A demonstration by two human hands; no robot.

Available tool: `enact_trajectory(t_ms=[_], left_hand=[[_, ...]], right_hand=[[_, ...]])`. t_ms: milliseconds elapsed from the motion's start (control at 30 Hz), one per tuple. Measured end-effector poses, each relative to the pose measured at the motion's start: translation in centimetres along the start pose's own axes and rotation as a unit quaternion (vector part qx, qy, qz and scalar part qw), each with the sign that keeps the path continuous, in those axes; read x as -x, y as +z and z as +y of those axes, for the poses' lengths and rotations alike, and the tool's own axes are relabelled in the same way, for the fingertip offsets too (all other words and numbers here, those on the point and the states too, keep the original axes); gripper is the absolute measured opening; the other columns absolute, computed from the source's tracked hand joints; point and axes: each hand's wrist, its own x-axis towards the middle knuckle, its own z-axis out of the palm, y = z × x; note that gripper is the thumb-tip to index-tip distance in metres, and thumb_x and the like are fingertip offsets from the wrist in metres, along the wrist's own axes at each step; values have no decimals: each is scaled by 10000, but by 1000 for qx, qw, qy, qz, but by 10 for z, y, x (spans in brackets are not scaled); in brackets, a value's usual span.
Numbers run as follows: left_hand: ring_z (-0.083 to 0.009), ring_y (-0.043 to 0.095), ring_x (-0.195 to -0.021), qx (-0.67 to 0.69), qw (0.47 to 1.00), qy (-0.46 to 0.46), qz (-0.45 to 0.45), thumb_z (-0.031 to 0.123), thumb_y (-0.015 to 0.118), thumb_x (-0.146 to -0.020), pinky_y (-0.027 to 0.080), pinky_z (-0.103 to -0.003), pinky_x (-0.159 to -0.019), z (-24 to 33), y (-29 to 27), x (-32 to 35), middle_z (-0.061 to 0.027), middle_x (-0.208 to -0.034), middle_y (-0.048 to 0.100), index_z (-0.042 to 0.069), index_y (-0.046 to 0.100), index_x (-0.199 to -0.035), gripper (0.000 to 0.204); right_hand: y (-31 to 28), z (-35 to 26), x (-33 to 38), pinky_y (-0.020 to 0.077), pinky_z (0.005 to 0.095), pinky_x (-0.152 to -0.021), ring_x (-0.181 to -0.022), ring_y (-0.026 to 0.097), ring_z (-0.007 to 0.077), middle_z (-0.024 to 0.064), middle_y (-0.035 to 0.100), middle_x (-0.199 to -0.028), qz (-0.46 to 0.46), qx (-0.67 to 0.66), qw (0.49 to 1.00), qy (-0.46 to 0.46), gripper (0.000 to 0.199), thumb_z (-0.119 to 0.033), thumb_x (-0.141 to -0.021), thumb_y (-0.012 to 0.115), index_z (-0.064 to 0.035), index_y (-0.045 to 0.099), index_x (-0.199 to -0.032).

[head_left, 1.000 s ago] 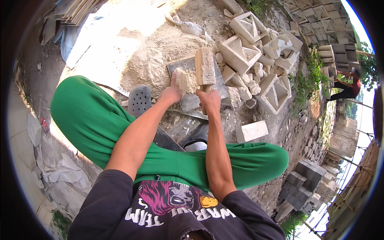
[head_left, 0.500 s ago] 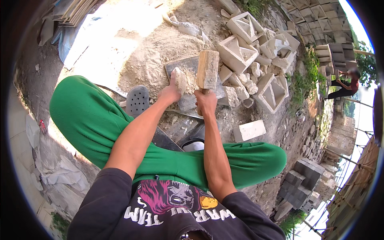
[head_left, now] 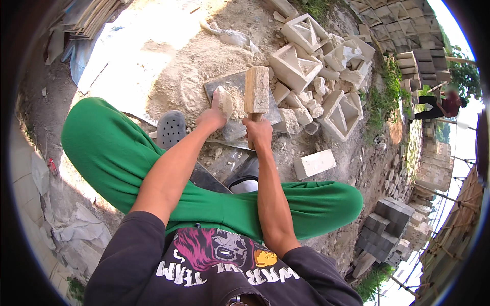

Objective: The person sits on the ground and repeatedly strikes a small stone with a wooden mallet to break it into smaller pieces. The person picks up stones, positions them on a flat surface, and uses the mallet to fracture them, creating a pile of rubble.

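Observation:
My right hand [head_left: 259, 131] is closed round the handle of a wooden mallet [head_left: 256, 91], its block head pointing away from me. Beside it, my left hand [head_left: 212, 118] grips a pale, dusty chunk of stone [head_left: 223, 101]. Both are over a dark flat slab [head_left: 236, 128] strewn with crumbled pale material. A mound of powder and fragments [head_left: 176, 84] spreads on the ground just beyond my left hand. To the right of the mallet lie broken pale pieces [head_left: 301, 104].
Several cast blocks with triangular openings [head_left: 296, 66] are heaped at the far right. A white rectangular block [head_left: 315, 164] lies near my right knee. Grey blocks [head_left: 385, 229] are stacked at right. Farther off is another person [head_left: 444, 106]. My grey clog [head_left: 171, 130] stands left of the slab.
The view has shifted slightly, so the scene sits a little further left. Both hands keep their grips, and mallet and stone stay side by side. The distant person has changed posture.

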Motion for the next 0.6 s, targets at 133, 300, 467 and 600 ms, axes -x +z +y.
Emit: enact_trajectory(t_ms=[133,300,467,600], left_hand=[[-388,630,-1205,-12,1000,4,-4,449,497,-995,427,-529,-1029,1,1,0,-240,-1343,622,290,-243,-1576,954],[-387,645,-1172,-28,999,10,14,492,488,-995,449,-542,-991,-2,7,-5,-243,-1315,636,253,-258,-1572,973],[-378,670,-1112,-23,999,-2,23,507,478,-1000,458,-553,-954,8,13,8,-221,-1261,670,178,-263,-1568,990],[-379,694,-1040,-28,998,18,53,499,475,-1004,479,-546,-907,4,24,11,-225,-1187,700,92,-266,-1555,1009]], right_hand=[[13,36,4,538,342,-559,-544,666,192,95,664,-645,-18,2,999,43,324,-268,-743,733,33,692,-856],[38,72,31,537,348,-559,-555,672,201,102,678,-678,21,-16,998,63,344,-288,-754,734,31,687,-873],[45,69,48,553,377,-622,-628,706,230,151,712,-745,22,-64,995,73,404,-326,-767,723,37,698,-944],[54,73,46,559,387,-668,-657,717,249,171,725,-770,12,-62,995,80,429,-347,-774,714,29,707,-981]])
